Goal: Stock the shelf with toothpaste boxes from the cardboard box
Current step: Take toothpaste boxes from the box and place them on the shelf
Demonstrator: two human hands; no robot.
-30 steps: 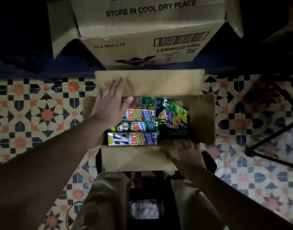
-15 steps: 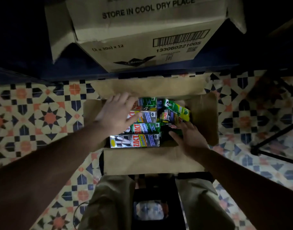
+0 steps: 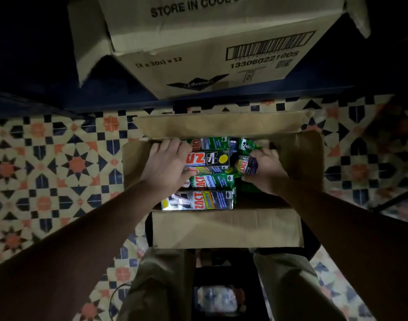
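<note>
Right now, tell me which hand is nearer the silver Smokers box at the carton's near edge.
Left. The left hand grips boxes just above the silver Smokers box; the right hand holds a purple box farther off, across the cardboard box.

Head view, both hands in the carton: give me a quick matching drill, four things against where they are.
Things:
1. left hand
2. right hand
3. silver Smokers box
4. barcoded carton

Places:
A. nearest row of the open cardboard box
B. grips boxes on the carton's left side
C. on the dark shelf above
D. holds a small purple box at right

Pairs: 1-B, 2-D, 3-A, 4-C
</note>
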